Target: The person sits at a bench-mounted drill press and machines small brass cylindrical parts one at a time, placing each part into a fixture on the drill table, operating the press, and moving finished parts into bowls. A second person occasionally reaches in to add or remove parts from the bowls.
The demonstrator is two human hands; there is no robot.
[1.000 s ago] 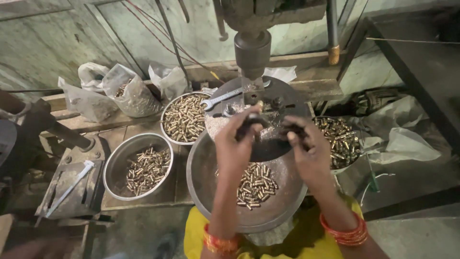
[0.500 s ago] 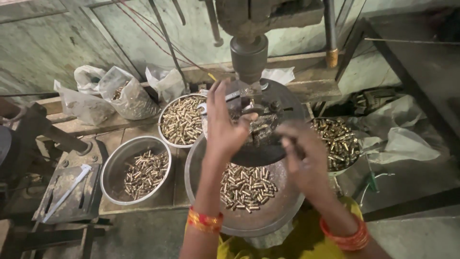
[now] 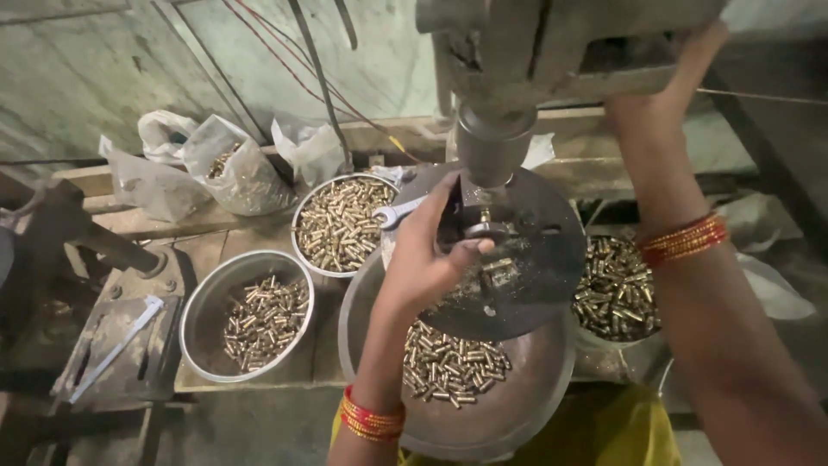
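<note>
My left hand (image 3: 429,250) rests on the round dark machine table (image 3: 535,259) under the drill spindle (image 3: 489,155), its fingertips pinching a small brass part next to a metal fixture (image 3: 483,231). Raised to the upper right, my right hand (image 3: 677,82) reaches up on the machine head (image 3: 552,43); its fingers are hidden behind the casting. Below the table sits a large steel bowl (image 3: 517,414) holding several brass pieces (image 3: 448,362).
A bowl of brass pieces (image 3: 341,223) stands behind my left hand, another bowl (image 3: 246,315) to its left, a third (image 3: 617,289) on the right. Plastic bags (image 3: 224,168) lie at the back. A wrench (image 3: 398,211) sits on the table edge. A vice (image 3: 103,250) is at left.
My right hand has left the machine table and risen to the machine head. My left hand stays at the fixture. The camera has moved closer.
</note>
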